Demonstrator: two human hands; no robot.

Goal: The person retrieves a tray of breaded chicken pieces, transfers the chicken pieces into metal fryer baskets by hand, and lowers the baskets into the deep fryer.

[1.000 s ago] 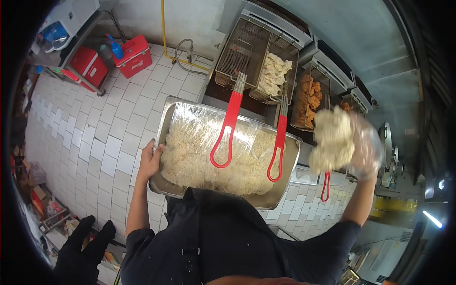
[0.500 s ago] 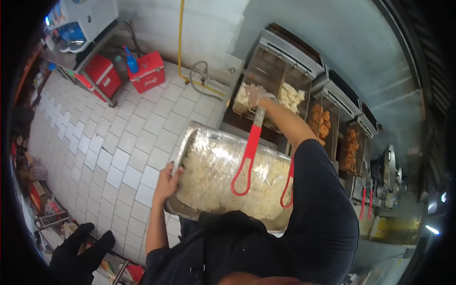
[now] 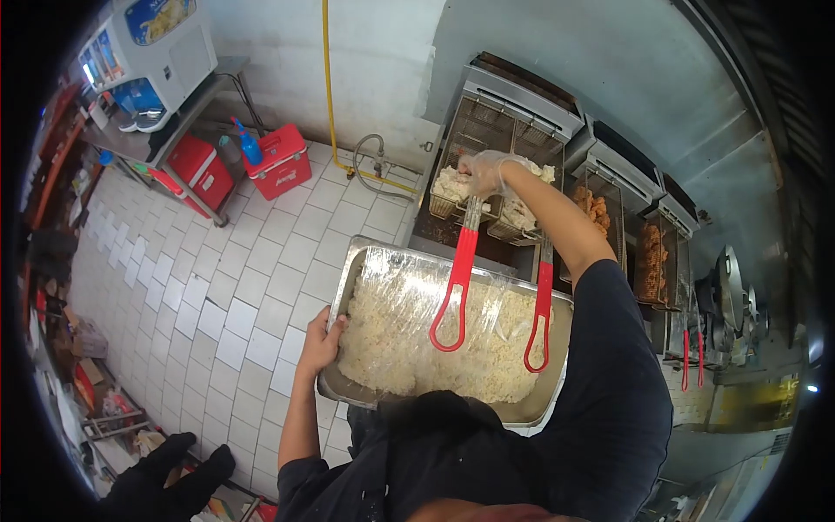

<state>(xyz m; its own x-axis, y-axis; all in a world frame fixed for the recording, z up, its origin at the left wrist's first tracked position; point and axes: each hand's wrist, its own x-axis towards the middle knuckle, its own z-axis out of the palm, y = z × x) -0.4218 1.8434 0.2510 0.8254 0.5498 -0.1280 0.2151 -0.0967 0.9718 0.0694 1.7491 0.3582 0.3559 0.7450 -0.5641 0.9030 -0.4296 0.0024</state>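
Note:
My left hand grips the left rim of a large metal tray, thumb over the edge. Pale crumbly coating fills the tray, and shiny clear plastic film lies across part of it. In a clear plastic glove, my right hand is over the left fryer basket, its fingers curled beside pale coated chicken pieces; what they hold is hidden. More coated pieces lie in the neighbouring basket. The two baskets' red handles reach out over the tray.
Browned fried pieces sit in baskets farther right, with another browned batch beyond. Red coolers stand on the tiled floor near a drinks machine. A yellow pipe runs down the wall. Another person's dark-clothed legs show lower left.
My right hand has drawn back slightly over the left basket, its fingers now bent rather than stretched out. My left hand stays on the tray rim. The view has shifted a little.

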